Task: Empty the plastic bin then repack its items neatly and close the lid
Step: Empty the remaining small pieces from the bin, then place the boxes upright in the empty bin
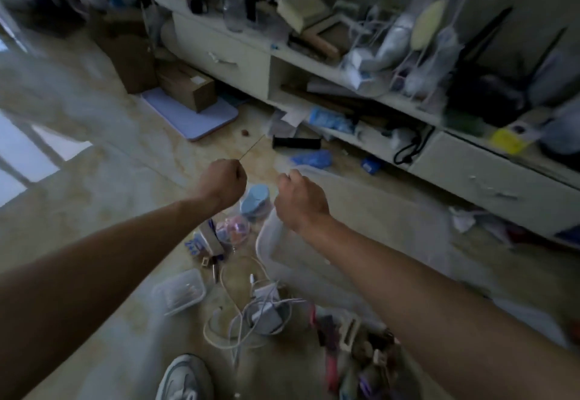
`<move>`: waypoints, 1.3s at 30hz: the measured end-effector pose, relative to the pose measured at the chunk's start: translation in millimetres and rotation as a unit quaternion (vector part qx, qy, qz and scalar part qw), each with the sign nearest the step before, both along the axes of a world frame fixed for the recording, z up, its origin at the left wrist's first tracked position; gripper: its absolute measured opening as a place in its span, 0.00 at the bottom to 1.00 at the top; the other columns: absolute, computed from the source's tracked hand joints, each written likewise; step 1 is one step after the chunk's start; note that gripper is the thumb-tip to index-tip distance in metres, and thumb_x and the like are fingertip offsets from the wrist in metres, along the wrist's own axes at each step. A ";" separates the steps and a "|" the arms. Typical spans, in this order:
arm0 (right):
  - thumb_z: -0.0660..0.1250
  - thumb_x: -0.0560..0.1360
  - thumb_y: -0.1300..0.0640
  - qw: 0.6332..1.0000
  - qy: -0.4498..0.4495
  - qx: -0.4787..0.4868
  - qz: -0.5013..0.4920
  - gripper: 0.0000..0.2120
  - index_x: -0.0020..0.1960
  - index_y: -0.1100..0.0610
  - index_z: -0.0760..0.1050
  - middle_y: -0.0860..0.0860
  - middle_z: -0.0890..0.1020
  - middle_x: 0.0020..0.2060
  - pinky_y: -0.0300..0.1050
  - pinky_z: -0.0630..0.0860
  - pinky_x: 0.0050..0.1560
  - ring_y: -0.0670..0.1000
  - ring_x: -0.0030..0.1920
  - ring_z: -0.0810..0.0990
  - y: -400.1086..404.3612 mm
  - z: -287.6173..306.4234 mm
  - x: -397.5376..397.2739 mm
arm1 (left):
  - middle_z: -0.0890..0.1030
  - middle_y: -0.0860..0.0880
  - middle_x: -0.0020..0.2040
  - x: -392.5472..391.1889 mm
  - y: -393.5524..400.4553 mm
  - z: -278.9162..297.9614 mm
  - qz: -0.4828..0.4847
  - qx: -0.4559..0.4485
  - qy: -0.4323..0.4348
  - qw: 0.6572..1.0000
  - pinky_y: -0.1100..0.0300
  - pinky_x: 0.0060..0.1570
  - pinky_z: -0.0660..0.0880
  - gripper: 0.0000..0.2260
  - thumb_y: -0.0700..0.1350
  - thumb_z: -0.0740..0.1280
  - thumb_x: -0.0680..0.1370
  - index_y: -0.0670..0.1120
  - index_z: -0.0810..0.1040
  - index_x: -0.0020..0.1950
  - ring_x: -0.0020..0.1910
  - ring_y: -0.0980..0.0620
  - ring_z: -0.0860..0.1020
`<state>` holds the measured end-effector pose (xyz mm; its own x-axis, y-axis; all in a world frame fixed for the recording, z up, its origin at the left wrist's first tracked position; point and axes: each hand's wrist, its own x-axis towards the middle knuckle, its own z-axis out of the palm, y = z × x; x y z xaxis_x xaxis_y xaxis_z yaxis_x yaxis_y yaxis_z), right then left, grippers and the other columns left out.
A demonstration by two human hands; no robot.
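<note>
The left hand [223,183] pinched a thin stiff wire [251,148]; the right hand [299,198] gripped the rim of the light, flexible plastic bin [266,242] just below it, best held by its rim.

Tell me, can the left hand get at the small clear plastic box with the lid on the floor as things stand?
Probably not yet. The left hand is fisted around a thin wire-like strand and held well above the small clear plastic box. Nothing lies on top of the box, so once the strand is released the way looks free.
</note>
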<state>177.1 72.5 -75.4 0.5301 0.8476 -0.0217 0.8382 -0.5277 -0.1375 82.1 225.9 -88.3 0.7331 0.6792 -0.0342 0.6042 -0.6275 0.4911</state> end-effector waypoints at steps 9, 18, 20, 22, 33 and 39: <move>0.60 0.77 0.58 0.984 0.069 -0.018 -0.163 0.10 0.54 0.58 0.77 0.58 0.78 0.55 0.45 0.68 0.43 0.60 0.52 0.79 -186.7 68.4 52.1 | 0.82 0.47 0.47 13.0 -165.9 102.9 -0.113 -0.044 0.032 0.992 0.54 0.49 0.77 0.10 0.43 0.61 0.78 0.44 0.82 0.48 0.47 0.47 0.79; 0.60 0.77 0.56 0.954 0.108 0.037 -0.276 0.10 0.46 0.58 0.79 0.60 0.81 0.46 0.44 0.69 0.38 0.60 0.45 0.82 -298.3 78.7 55.4 | 0.83 0.45 0.39 -0.1 -258.6 106.4 -0.062 -0.118 -0.006 0.991 0.56 0.42 0.75 0.11 0.45 0.63 0.77 0.42 0.80 0.40 0.42 0.44 0.80; 0.60 0.76 0.56 0.946 0.110 0.031 -0.304 0.10 0.47 0.59 0.79 0.61 0.81 0.46 0.44 0.69 0.39 0.61 0.47 0.82 -323.6 74.2 62.7 | 0.82 0.44 0.41 11.1 -274.7 101.1 -0.077 -0.125 0.000 0.989 0.57 0.42 0.73 0.10 0.44 0.63 0.78 0.41 0.80 0.43 0.44 0.43 0.80; 0.61 0.77 0.56 0.936 0.107 0.032 -0.333 0.11 0.49 0.61 0.79 0.60 0.80 0.45 0.44 0.69 0.38 0.61 0.46 0.82 -347.9 70.1 71.1 | 0.82 0.45 0.43 23.5 -288.7 96.3 -0.098 -0.122 0.003 0.988 0.55 0.46 0.76 0.09 0.45 0.63 0.78 0.42 0.81 0.45 0.45 0.43 0.79; 0.67 0.78 0.52 0.891 0.216 -0.075 -0.392 0.09 0.54 0.55 0.72 0.56 0.79 0.51 0.44 0.71 0.39 0.53 0.44 0.77 -420.0 -16.5 134.2 | 0.82 0.49 0.47 88.3 -313.6 46.1 -0.173 -0.099 0.061 0.978 0.60 0.45 0.71 0.08 0.43 0.63 0.78 0.45 0.82 0.50 0.48 0.47 0.79; 0.67 0.72 0.34 0.855 0.283 -0.139 -0.412 0.45 0.78 0.52 0.49 0.62 0.68 0.69 0.51 0.75 0.56 0.63 0.64 0.73 -385.9 -76.1 148.4 | 0.83 0.48 0.45 88.4 -277.2 14.4 -0.177 -0.091 0.100 0.975 0.58 0.49 0.74 0.06 0.41 0.65 0.75 0.44 0.83 0.48 0.47 0.47 0.80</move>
<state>325.4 -313.4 -151.5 0.7830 0.1124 -0.6117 0.0079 -0.9853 -0.1708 170.5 -51.3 -73.8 0.8864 0.3548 -0.2974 0.4616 -0.7268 0.5087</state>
